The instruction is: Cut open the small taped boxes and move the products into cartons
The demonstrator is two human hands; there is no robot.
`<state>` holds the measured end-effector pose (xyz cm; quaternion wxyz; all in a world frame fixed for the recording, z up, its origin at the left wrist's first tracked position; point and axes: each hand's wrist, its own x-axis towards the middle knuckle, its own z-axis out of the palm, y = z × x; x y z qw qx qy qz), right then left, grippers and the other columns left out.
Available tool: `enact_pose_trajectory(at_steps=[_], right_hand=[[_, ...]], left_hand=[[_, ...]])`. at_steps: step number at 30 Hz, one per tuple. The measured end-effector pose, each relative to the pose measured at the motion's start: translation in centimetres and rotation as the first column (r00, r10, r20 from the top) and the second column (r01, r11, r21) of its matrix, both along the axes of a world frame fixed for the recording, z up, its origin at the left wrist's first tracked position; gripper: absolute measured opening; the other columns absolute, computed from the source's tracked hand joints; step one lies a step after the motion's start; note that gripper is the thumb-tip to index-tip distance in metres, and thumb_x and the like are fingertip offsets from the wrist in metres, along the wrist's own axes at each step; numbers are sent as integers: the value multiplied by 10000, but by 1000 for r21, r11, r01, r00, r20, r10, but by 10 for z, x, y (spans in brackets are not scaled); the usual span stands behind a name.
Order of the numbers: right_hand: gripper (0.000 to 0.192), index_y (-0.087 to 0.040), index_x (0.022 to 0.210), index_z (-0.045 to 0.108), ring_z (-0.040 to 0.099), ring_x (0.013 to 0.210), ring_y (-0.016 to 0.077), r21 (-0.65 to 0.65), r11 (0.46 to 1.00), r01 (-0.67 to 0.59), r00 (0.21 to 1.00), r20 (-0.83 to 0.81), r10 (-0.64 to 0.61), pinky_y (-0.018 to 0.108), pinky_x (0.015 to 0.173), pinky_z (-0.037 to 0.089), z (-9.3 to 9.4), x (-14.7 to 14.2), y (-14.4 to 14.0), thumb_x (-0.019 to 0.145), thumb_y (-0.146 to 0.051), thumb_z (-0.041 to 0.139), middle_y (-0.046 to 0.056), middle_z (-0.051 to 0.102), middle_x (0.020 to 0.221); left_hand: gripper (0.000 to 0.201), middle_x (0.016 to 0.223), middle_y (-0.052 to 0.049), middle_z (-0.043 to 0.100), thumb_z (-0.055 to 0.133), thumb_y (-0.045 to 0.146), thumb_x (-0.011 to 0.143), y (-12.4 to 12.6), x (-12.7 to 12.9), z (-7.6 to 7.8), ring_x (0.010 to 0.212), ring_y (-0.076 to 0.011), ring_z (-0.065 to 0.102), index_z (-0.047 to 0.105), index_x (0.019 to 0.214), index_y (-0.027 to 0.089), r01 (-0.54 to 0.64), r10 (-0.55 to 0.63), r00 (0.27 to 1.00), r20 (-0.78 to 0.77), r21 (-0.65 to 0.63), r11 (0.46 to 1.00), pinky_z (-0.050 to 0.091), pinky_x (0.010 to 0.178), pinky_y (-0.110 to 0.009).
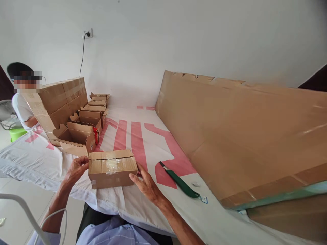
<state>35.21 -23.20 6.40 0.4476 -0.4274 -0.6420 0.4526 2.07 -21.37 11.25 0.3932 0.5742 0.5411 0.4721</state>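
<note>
A small closed cardboard box [109, 178] rests near the front edge of the cloth-covered table, clear tape over the seam on its top. My left hand [78, 168] grips its left end, fingers bent at the upper corner. At the box's right end is my right hand [146, 183], thumb on the front face and fingers behind the corner. The two hands hold the box between them. Just behind it stands an open cardboard box [76, 136], with a red packet [96, 135] at its right side. To the right lies a long curved tool in a green sheath [181, 182], its handle dark.
Several open boxes [93, 114] form a row toward the wall, beside stacked closed cartons [57, 98]. A person [22, 105] sits behind the stack. A large cardboard panel [237, 136] borders the right side. A white curved tube [22, 207] stands at lower left.
</note>
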Motion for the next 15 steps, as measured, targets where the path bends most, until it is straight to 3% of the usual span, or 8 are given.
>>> enact_pose_trajectory(at_steps=[5, 9, 11, 13, 14, 15], right_hand=[[727, -208, 1549, 554, 693, 1289, 350, 49, 999, 20, 1000, 8, -20, 511, 1089, 569, 0, 0, -2, 980, -655, 620, 168, 670, 1515], [711, -205, 1481, 608, 684, 1325, 365, 59, 994, 96, 995, 13, -97, 545, 1110, 572, 10, 9, 2, 947, -672, 651, 176, 689, 1478], [674, -212, 1394, 671, 681, 1336, 371, 89, 973, 213, 977, -17, -212, 555, 1128, 570, 35, 13, -2, 925, -696, 676, 174, 714, 1430], [552, -233, 1311, 718, 693, 1330, 333, 146, 950, 274, 960, -100, -262, 509, 1129, 584, 77, 11, -13, 975, -666, 657, 151, 735, 1398], [461, -252, 1309, 726, 723, 1289, 290, 167, 960, 226, 967, -157, -201, 468, 1093, 612, 101, 8, -21, 1046, -609, 600, 124, 752, 1377], [421, -255, 1295, 737, 754, 1227, 260, 230, 968, 101, 983, -175, -61, 443, 1046, 640, 125, 3, -29, 1106, -561, 518, 109, 772, 1332]], left_hand=[[329, 1002, -101, 804, 919, 496, 669, 11, 3, 6, 982, -279, 732, 846, 796, 201, -49, 57, 996, -73, 102, 994, 571, 922, -383], [394, 1359, -159, 753, 926, 538, 710, 11, 11, 11, 1318, -382, 666, 884, 932, 216, 13, -10, 999, -32, 105, 994, 562, 1053, -451], [445, 1416, -169, 736, 928, 563, 727, 11, 13, 11, 1378, -408, 636, 885, 994, 210, 44, -45, 999, 12, 72, 996, 559, 1079, -468], [523, 1372, -179, 764, 918, 617, 738, 13, 14, 10, 1367, -418, 648, 876, 1048, 198, 64, -66, 997, 42, 56, 996, 560, 1091, -490], [572, 1329, -183, 783, 903, 656, 743, 14, 13, 10, 1341, -419, 667, 869, 1076, 193, 64, -66, 997, 40, 58, 996, 568, 1084, -501], [620, 1282, -185, 800, 882, 697, 748, 16, 13, 9, 1308, -417, 688, 861, 1103, 189, 58, -60, 998, 24, 64, 996, 579, 1069, -511]])
